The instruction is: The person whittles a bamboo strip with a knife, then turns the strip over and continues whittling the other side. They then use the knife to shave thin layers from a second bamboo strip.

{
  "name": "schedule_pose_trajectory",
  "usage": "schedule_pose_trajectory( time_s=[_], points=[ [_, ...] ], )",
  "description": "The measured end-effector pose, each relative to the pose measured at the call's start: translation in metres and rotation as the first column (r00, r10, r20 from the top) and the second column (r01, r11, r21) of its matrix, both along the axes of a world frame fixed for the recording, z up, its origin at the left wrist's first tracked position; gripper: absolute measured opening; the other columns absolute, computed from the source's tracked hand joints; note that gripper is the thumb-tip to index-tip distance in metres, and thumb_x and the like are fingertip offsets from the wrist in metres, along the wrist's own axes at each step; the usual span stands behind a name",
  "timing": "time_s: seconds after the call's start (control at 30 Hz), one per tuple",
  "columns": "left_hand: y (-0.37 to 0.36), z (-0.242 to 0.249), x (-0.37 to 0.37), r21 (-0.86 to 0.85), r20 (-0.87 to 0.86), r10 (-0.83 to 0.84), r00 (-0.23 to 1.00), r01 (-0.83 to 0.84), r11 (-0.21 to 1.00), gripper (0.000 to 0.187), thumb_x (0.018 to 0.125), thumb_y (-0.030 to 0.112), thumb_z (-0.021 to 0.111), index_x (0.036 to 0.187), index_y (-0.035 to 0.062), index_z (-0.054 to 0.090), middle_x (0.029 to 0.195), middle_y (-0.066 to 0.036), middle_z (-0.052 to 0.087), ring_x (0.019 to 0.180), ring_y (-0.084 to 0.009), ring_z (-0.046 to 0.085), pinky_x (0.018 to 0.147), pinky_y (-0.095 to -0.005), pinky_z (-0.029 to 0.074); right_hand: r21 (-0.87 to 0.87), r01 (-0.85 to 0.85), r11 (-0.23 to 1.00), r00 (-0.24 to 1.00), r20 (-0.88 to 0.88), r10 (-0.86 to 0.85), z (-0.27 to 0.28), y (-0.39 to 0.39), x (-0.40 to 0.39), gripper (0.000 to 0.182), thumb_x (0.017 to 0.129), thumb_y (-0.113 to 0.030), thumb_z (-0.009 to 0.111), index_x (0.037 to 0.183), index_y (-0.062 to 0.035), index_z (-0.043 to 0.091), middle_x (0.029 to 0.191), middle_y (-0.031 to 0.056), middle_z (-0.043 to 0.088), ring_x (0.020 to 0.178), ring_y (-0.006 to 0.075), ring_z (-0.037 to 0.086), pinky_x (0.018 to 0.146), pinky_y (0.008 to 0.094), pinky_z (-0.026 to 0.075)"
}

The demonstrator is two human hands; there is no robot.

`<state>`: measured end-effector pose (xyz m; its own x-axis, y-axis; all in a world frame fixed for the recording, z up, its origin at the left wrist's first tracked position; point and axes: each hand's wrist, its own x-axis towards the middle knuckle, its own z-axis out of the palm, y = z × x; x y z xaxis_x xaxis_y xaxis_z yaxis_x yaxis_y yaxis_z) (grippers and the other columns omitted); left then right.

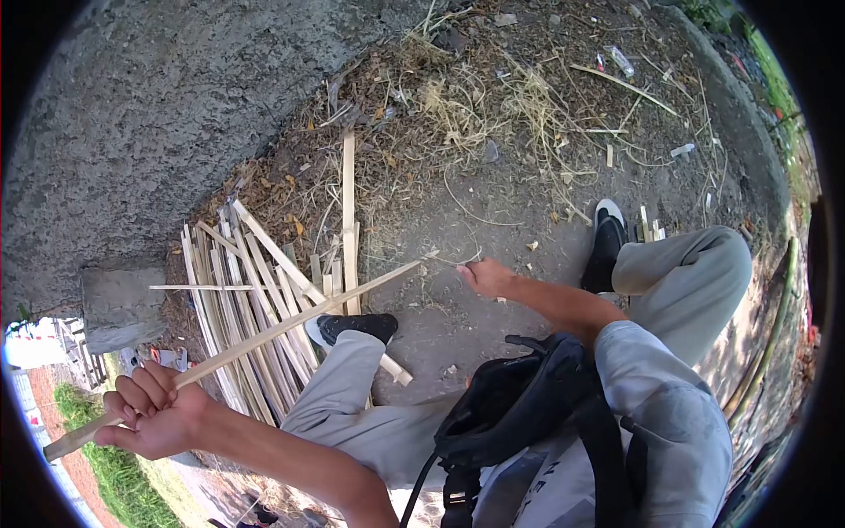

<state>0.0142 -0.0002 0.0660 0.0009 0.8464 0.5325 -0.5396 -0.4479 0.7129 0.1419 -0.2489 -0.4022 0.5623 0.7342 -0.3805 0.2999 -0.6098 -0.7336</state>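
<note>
A long pale strip of split wood or bamboo (290, 324) runs slantwise from the lower left to the middle of the view. My left hand (158, 409) is wrapped round it near its lower left end. At the strip's far tip, a thin curled fibre stretches towards my right hand (488, 277), whose fingers are pressed together. What those fingers hold is too small to make out. Beneath the strip, a pile of similar strips (238, 308) lies on the ground beside my shoe.
A rough grey wall (158, 114) rises at the upper left, with a stone block (123, 304) at its foot. An upright slat (349, 211) is beyond my left shoe (356, 327). Shavings (458, 110) and litter cover the soil. A black bag (519, 396) hangs at my front.
</note>
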Motion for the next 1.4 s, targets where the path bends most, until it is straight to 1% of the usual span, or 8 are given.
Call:
schedule_pose_trajectory(
  time_s=[0.13, 0.37, 0.53, 0.73, 0.83, 0.97, 1.03, 1.4],
  points=[
    [0.006, -0.002, -0.006, 0.029, -0.027, -0.106, 0.994, 0.107, 0.994, 0.056, 0.097, 0.058, 0.039, 0.061, 0.0158, 0.033, 0.048, 0.004, 0.021, 0.039, -0.0071, 0.011, 0.038, -0.0235, 0.01, -0.132, 0.033, 0.991, 0.999, -0.034, -0.037, -0.012, 0.005, -0.004, 0.056, 0.101, -0.043, 0.032, 0.092, -0.0003, 0.068, 0.091, 0.0292, 0.065, 0.092, 0.0475, 0.062, 0.088, 0.0532, 0.049],
    [0.001, 0.001, 0.003, 0.058, -0.025, -0.162, 0.986, 0.163, 0.985, 0.055, 0.097, 0.058, 0.039, 0.063, 0.015, 0.035, 0.049, 0.004, 0.021, 0.038, -0.0066, 0.012, 0.039, -0.0233, 0.011, -0.107, -0.041, 0.993, 0.999, -0.015, 0.039, 0.002, -0.012, -0.011, 0.056, 0.101, -0.042, 0.032, 0.089, 0.0003, 0.067, 0.087, 0.0305, 0.065, 0.088, 0.0491, 0.062, 0.086, 0.0529, 0.049],
    [-0.004, 0.001, 0.002, 0.096, 0.001, -0.359, 0.933, 0.357, 0.929, 0.054, 0.097, 0.058, 0.04, 0.065, 0.0146, 0.035, 0.05, 0.004, 0.022, 0.038, -0.0061, 0.012, 0.038, -0.0229, 0.012, 0.034, 0.011, 0.999, 1.0, 0.023, -0.012, 0.01, -0.008, -0.006, 0.056, 0.101, -0.041, 0.031, 0.089, 0.0005, 0.067, 0.082, 0.0298, 0.064, 0.084, 0.0499, 0.062, 0.086, 0.0532, 0.048],
    [-0.014, 0.005, 0.012, 0.136, 0.003, -0.438, 0.899, 0.433, 0.891, 0.053, 0.096, 0.058, 0.042, 0.065, 0.015, 0.034, 0.049, 0.005, 0.022, 0.037, -0.0056, 0.012, 0.038, -0.0228, 0.013, -0.107, 0.088, 0.99, 0.995, -0.04, -0.093, -0.009, -0.007, -0.018, 0.055, 0.1, -0.041, 0.034, 0.087, 0.0016, 0.065, 0.079, 0.0283, 0.064, 0.083, 0.0487, 0.062, 0.08, 0.0546, 0.049],
    [-0.016, 0.0, 0.011, 0.119, 0.007, -0.485, 0.874, 0.481, 0.868, 0.054, 0.096, 0.058, 0.043, 0.065, 0.0152, 0.034, 0.048, 0.005, 0.021, 0.037, -0.0053, 0.013, 0.039, -0.0226, 0.014, 0.03, 0.127, 0.991, 0.991, -0.043, -0.126, 0.033, -0.01, -0.024, 0.055, 0.1, -0.042, 0.034, 0.086, 0.0011, 0.066, 0.079, 0.029, 0.063, 0.082, 0.0495, 0.062, 0.082, 0.0541, 0.049],
    [-0.019, 0.004, 0.009, 0.135, -0.048, -0.588, 0.807, 0.589, 0.797, 0.053, 0.095, 0.059, 0.045, 0.066, 0.0156, 0.034, 0.048, 0.005, 0.021, 0.037, -0.005, 0.013, 0.039, -0.0229, 0.014, 0.045, 0.121, 0.992, 0.991, 0.046, -0.124, -0.007, -0.015, -0.039, 0.053, 0.1, -0.042, 0.034, 0.089, -0.0007, 0.066, 0.079, 0.0288, 0.064, 0.082, 0.0493, 0.062, 0.081, 0.0542, 0.05],
    [-0.013, 0.004, 0.006, 0.141, -0.011, -0.572, 0.82, 0.568, 0.811, 0.053, 0.094, 0.059, 0.046, 0.066, 0.0157, 0.034, 0.048, 0.005, 0.022, 0.037, -0.005, 0.013, 0.039, -0.0231, 0.015, -0.07, 0.136, 0.988, 0.99, -0.013, -0.137, -0.002, -0.011, -0.027, 0.052, 0.1, -0.042, 0.034, 0.091, -0.0015, 0.066, 0.079, 0.0288, 0.064, 0.082, 0.0487, 0.062, 0.08, 0.0542, 0.051],
    [-0.016, 0.0, 0.001, 0.102, -0.006, -0.516, 0.856, 0.514, 0.852, 0.055, 0.095, 0.06, 0.045, 0.064, 0.0155, 0.035, 0.047, 0.005, 0.021, 0.036, -0.0052, 0.013, 0.038, -0.0227, 0.013, 0.074, 0.176, 0.982, 0.984, -0.009, -0.175, 0.012, -0.011, -0.048, 0.056, 0.1, -0.041, 0.036, 0.08, 0.0018, 0.066, 0.077, 0.0295, 0.063, 0.077, 0.0499, 0.061, 0.076, 0.0552, 0.05]
  ],
)
